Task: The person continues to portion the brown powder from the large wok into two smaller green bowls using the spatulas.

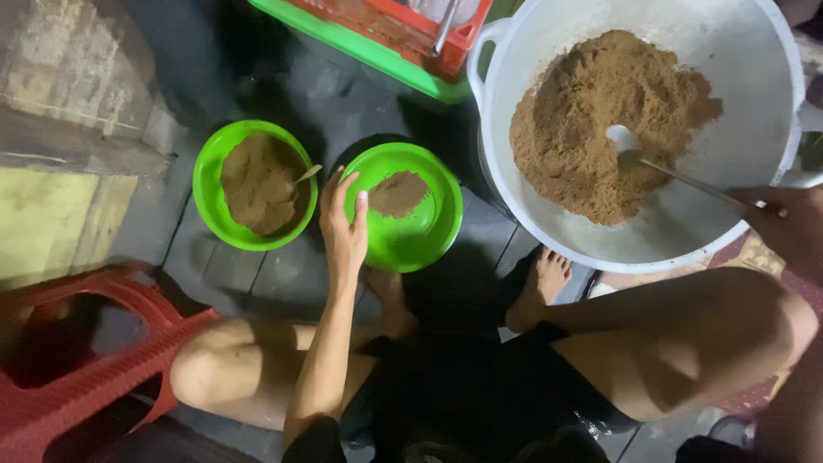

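My left hand (343,225) grips the near-left rim of a green bowl (424,236) that holds a small heap of brown powder (399,193). My right hand (789,225) holds the handle of a metal spoon (669,171) whose bowl rests in the large mound of brown powder (600,120) inside a big white basin (754,77). A second green bowl (206,184) to the left is about half full of the same powder, with a spoon (307,174) stuck in it.
A red plastic stool (77,369) stands at the lower left. A red crate on a green tray (386,43) sits at the top. My bare knees and feet (540,287) rest on the dark plank floor. A brick wall edge (69,94) runs along the left.
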